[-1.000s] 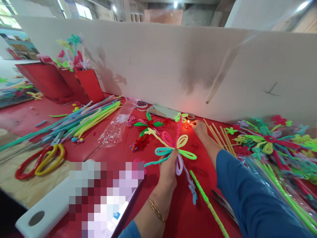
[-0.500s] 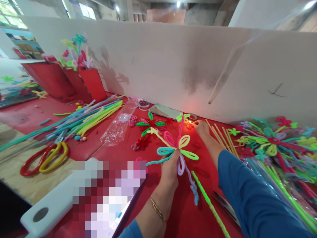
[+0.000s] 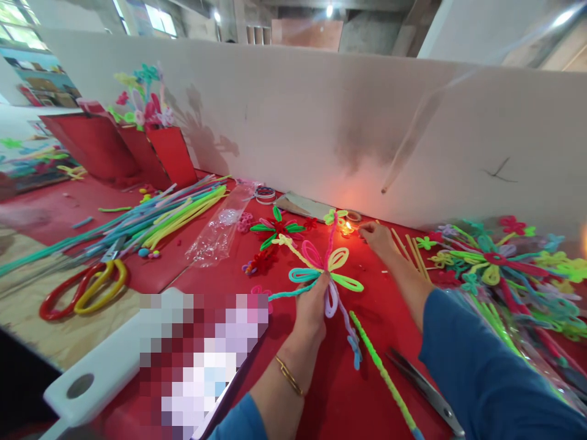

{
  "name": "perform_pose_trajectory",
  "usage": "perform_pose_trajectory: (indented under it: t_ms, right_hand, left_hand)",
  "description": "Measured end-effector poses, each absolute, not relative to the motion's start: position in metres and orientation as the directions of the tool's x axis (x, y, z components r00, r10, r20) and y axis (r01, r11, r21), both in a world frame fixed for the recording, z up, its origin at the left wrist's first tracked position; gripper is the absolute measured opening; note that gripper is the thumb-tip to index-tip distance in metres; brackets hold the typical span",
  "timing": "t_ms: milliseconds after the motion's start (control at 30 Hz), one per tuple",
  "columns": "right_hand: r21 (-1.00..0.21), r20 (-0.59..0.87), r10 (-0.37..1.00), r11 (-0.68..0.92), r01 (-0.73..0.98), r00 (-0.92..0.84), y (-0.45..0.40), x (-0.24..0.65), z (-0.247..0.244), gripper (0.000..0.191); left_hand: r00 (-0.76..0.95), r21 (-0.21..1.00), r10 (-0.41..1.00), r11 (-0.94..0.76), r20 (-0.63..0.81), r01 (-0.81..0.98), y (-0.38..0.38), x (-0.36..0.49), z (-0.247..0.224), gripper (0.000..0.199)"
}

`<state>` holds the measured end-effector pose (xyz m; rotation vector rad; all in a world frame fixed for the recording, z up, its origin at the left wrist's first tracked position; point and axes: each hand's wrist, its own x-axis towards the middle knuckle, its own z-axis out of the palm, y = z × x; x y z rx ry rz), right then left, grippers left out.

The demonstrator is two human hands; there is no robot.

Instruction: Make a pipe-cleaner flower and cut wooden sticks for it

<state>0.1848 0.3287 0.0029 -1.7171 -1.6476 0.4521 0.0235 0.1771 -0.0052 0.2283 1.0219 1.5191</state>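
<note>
My left hand (image 3: pixel 312 308) is closed on the centre of a pipe-cleaner flower (image 3: pixel 338 260) with looped pink, yellow, green, lilac and teal petals. Thin stems with small blossoms spread out from it. Farther back, my right hand (image 3: pixel 376 237) has its fingers pinched together just right of a small burning flame (image 3: pixel 348 226); whatever they hold is too small to make out. One yellow-green blossom of the flower hangs close to the flame. A fuzzy green stem (image 3: pixel 383 370) lies to the right of the flower, with dark-bladed scissors (image 3: pixel 428 391) beside it.
Red-and-yellow-handled scissors (image 3: pixel 103 287), a bundle of pipe cleaners (image 3: pixel 183 211) and a plastic bag (image 3: pixel 220 229) lie left. A phone (image 3: pixel 215 373) and white holder (image 3: pixel 114 360) stand in front. Finished flowers (image 3: pixel 504 260) and wooden sticks (image 3: pixel 415 256) lie right. A white partition (image 3: pixel 284 122) rises behind.
My right hand has drawn slightly to the right, widening its gap to the flame, and its sleeve has shifted right. My left hand still holds the flower. More of the dark-bladed scissors shows.
</note>
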Motion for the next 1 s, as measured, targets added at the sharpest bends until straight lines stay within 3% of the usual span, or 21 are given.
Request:
perform_pose_trajectory:
  t_ms: [300,567,800,1000]
  right_hand:
    - [-0.882,0.232,0.972,0.228,0.413,-0.042,0.225,0.188,0.041,0.021]
    - [-0.723,0.287,0.945,0.321,0.611,-0.158,0.17,0.171,0.048,0.012]
    - [-0.653,0.311,0.931,0.356,0.669,-0.191,0.167,0.169,0.049,0.011]
    - [-0.54,0.365,0.882,0.462,0.704,-0.299,0.166,0.17,0.052,0.013]
  left_hand:
    - [-0.133,0.673,0.926,0.153,-0.353,-0.724,0.172,0.029,-0.004,0.025]
    - [0.002,0.675,0.979,0.143,-0.205,-0.724,0.161,0.037,0.002,0.024]
    - [0.035,0.668,0.963,0.211,-0.267,-0.714,0.16,0.037,0.003,0.02]
    - [0.051,0.716,0.97,0.209,-0.237,-0.666,0.16,0.036,0.004,0.018]
